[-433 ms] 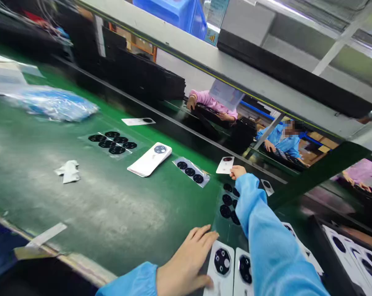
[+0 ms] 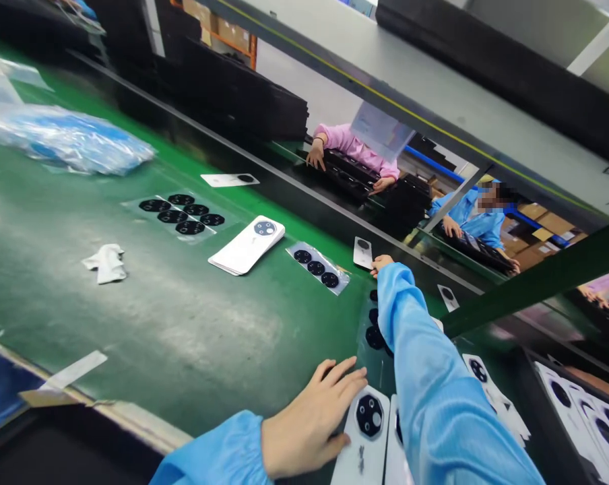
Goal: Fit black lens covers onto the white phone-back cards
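Observation:
My left hand (image 2: 314,421) lies with its fingers spread, thumb and fingertips along the left edge of a white phone back panel (image 2: 361,448) with a black round camera cover. A second white panel (image 2: 393,444) lies beside it, partly hidden by my right sleeve. My right hand (image 2: 382,264) reaches far forward and pinches the lower corner of another white phone back panel (image 2: 362,259) with a dark round camera area. Below that hand, a clear sheet of black round camera covers (image 2: 372,335) is partly covered by my sleeve.
A stack of white panels (image 2: 236,254) lies on the green table, between clear sheets of black covers (image 2: 314,268) (image 2: 180,215). Crumpled paper (image 2: 111,263) and a plastic bag (image 2: 82,145) lie leftward. A black tray (image 2: 529,404) holds panels at right. Co-workers (image 2: 355,145) sit beyond a green post (image 2: 527,283).
The panel in my right hand has swung from a slant to nearly upright. My left hand stays beside the near panel. The view has shifted slightly.

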Tool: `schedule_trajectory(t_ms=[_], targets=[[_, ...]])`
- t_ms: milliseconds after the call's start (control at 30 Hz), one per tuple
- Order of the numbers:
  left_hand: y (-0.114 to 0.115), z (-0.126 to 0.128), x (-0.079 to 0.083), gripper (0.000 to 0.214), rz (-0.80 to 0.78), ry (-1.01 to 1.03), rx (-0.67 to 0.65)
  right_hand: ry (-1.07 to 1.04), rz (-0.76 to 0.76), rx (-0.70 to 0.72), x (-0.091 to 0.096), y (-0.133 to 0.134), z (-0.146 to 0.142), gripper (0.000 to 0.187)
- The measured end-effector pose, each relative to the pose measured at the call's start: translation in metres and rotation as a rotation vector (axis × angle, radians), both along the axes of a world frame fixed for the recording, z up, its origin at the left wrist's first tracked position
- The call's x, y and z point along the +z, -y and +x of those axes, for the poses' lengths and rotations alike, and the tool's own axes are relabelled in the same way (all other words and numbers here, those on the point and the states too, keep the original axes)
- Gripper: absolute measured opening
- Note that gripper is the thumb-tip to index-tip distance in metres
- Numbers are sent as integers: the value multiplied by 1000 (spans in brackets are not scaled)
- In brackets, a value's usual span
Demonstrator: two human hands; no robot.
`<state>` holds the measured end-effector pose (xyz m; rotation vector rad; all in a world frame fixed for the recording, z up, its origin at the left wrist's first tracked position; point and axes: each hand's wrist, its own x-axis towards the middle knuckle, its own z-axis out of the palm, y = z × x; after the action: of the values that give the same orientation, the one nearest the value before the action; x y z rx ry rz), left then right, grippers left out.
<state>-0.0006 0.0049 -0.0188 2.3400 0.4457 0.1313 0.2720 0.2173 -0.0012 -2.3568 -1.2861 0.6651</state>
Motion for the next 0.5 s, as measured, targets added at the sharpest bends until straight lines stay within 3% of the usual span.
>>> schedule_trajectory(t_ms=[167, 233, 367, 500], targets=[[1, 7, -1, 80, 16, -36, -44, 200, -24, 231, 42, 69, 8, 33], [1, 10, -1, 82, 25, -37, -41, 246, -66, 344, 49, 106, 5, 30], [0, 13, 0, 85, 11, 44, -17, 230, -202, 509, 29, 163, -4, 29], [3, 8, -1, 96, -212, 148, -3, 218, -184, 527, 2, 183, -11, 52]])
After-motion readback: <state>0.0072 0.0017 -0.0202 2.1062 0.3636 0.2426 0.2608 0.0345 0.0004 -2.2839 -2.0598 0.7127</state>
